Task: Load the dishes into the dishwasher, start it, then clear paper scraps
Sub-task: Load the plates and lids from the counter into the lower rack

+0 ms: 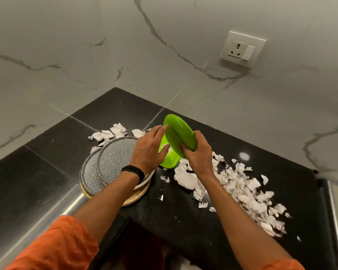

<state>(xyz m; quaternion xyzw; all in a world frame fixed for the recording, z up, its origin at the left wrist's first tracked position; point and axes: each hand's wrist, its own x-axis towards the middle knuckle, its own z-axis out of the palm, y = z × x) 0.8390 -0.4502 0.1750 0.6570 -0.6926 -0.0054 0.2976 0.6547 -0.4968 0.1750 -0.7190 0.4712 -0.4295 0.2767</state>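
A green plate is gripped, tilted, by the right hand above the surface. The left hand is laid straight-fingered on its rim. Dish-gathering seems in hand. Grey plates at 9 o'clock and scraps at 4 remain. Carrying to the dishwasher is likely called for.

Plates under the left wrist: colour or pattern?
The stacked plates are grey with fine white speckles, seen best in the head view.
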